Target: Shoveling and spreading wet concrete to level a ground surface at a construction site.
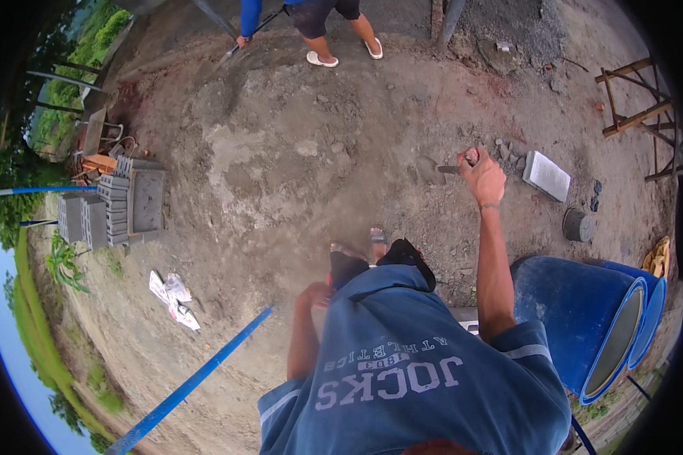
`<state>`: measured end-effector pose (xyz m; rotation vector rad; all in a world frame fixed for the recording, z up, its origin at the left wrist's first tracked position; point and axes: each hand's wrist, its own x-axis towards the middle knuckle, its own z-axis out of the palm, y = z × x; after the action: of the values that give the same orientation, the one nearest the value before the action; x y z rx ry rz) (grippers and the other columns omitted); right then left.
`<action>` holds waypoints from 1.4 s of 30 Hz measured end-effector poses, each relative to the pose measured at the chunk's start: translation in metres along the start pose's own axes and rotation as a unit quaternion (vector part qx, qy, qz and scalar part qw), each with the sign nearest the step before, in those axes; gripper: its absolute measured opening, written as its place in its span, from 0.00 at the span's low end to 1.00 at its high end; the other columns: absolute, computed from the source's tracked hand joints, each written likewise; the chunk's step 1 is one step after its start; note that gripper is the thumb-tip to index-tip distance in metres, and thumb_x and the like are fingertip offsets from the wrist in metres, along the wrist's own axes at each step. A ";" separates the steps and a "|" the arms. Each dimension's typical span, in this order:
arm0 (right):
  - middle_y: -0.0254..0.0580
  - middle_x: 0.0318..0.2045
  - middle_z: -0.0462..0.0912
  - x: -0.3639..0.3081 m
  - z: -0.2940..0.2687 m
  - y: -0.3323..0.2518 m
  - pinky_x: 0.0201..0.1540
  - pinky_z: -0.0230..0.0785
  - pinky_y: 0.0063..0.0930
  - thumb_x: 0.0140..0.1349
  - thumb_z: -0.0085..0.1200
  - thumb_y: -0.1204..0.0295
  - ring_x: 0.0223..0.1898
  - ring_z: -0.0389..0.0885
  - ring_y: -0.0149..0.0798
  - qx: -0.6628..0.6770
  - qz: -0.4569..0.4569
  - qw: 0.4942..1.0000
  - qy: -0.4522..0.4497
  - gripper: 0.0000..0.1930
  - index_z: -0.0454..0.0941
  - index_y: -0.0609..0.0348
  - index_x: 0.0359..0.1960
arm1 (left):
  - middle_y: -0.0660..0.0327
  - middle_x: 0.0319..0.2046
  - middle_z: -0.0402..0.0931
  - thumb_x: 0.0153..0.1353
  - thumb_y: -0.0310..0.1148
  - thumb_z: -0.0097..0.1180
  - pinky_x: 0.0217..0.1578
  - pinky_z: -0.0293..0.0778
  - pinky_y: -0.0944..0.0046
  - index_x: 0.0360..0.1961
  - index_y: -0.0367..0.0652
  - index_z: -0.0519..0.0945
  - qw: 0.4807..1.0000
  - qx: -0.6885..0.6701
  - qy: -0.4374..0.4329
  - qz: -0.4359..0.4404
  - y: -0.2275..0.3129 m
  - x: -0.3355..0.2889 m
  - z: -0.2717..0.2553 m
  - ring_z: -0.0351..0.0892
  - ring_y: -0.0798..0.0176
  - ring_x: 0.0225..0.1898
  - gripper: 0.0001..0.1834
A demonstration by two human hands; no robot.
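Note:
My right hand (484, 180) reaches forward to the right, its fingers closed around the handle of a trowel. The trowel's grey blade (430, 170) points left, low over the dirt ground (296, 144); whether it touches the soil I cannot tell. Small stones (510, 152) and a pale rectangular block (546, 176) lie to the right of this hand. My left hand (316, 293) hangs back at my left thigh, against the dark shorts, and its fingers are mostly hidden.
Ahead, a person in a blue sleeve (252, 15) holds a long-handled tool. Blue barrels (577, 318) and a grey bucket (579, 225) stand at right, a wooden trestle (637, 98) beyond. At left are stacked hollow blocks (114, 201), a white sack (173, 297) and a blue pole (193, 379).

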<state>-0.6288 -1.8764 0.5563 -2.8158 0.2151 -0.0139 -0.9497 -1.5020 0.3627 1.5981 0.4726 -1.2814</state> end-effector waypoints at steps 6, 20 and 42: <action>0.50 0.28 0.80 0.001 0.008 -0.013 0.34 0.69 0.46 0.50 0.56 0.56 0.32 0.78 0.57 0.000 -0.012 0.999 0.036 0.16 0.72 0.53 0.33 | 0.57 0.31 0.78 0.54 0.41 0.56 0.26 0.77 0.63 0.40 0.35 0.78 0.992 -0.093 0.008 -0.088 -0.001 -0.014 -0.001 0.80 0.60 0.30 0.19; 0.49 0.33 0.80 0.020 0.011 -0.019 0.34 0.70 0.45 0.49 0.54 0.59 0.33 0.78 0.54 -0.030 -0.034 0.996 0.075 0.15 0.72 0.55 0.33 | 0.55 0.26 0.79 0.54 0.49 0.52 0.29 0.73 0.58 0.29 0.44 0.81 0.985 0.121 0.036 0.114 -0.025 0.011 0.004 0.79 0.52 0.28 0.18; 0.48 0.32 0.80 0.030 0.005 -0.013 0.33 0.70 0.45 0.49 0.55 0.58 0.32 0.78 0.54 -0.046 -0.031 0.995 0.082 0.15 0.72 0.54 0.32 | 0.54 0.28 0.80 0.53 0.38 0.55 0.25 0.78 0.65 0.33 0.36 0.80 0.997 0.032 0.064 -0.006 -0.037 0.031 0.006 0.81 0.60 0.27 0.14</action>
<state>-0.5974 -1.8671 0.5549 -2.9126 0.1693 -0.2570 -0.9699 -1.4998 0.3185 1.7402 0.5265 -1.2186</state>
